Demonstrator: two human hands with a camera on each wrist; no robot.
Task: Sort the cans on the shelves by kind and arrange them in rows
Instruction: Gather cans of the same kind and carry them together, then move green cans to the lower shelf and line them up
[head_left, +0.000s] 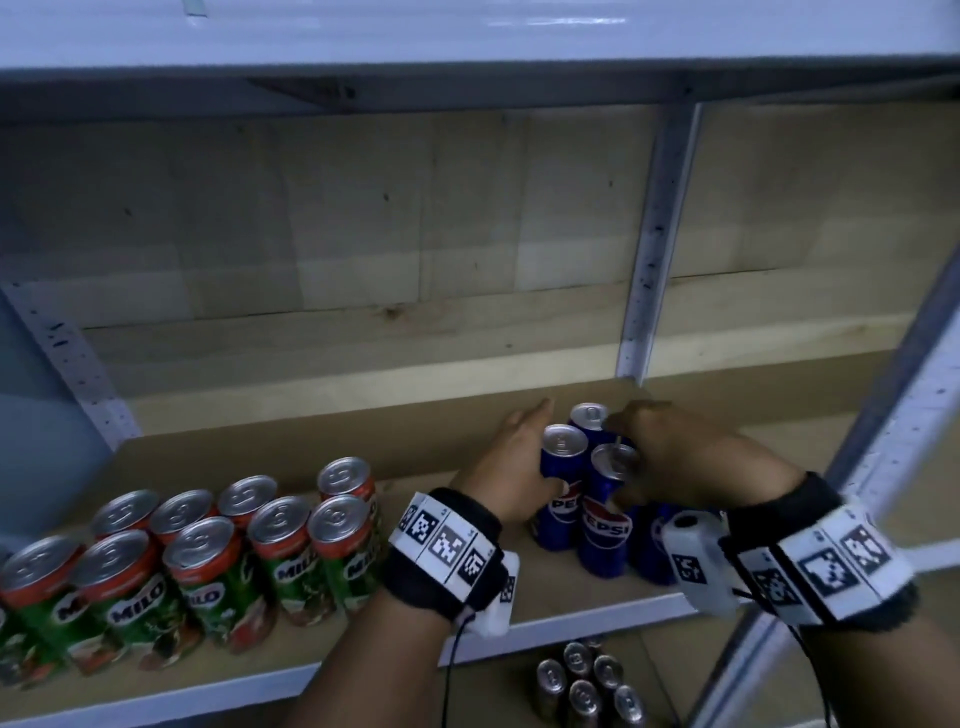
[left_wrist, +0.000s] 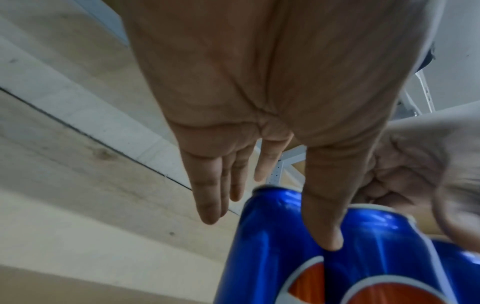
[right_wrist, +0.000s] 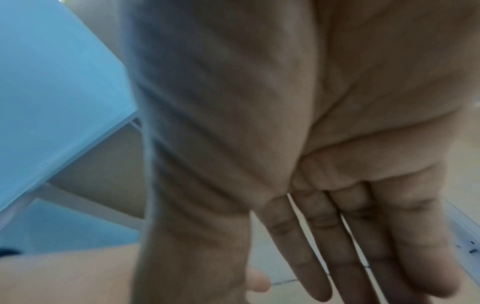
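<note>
Several blue Pepsi cans (head_left: 605, 530) stand upright in a tight cluster at the middle right of the wooden shelf (head_left: 311, 415). My left hand (head_left: 519, 452) lies against the cluster's left side with straight fingers. In the left wrist view my left hand (left_wrist: 272, 156) has its thumb resting in the groove between two Pepsi cans (left_wrist: 272, 257). My right hand (head_left: 675, 452) reaches over the cluster's right side and hides the cans there. The blurred right wrist view shows my right hand (right_wrist: 337, 236) with its fingers straight and no can in its grasp. Green and red Milo cans (head_left: 208, 561) stand in rows at the left.
A white perforated upright (head_left: 654, 249) stands at the back just behind the Pepsi cans. A slanted metal post (head_left: 883, 415) runs down the right front. Several silver-topped cans (head_left: 587, 686) stand on the lower shelf. Bare board lies behind the Milo rows.
</note>
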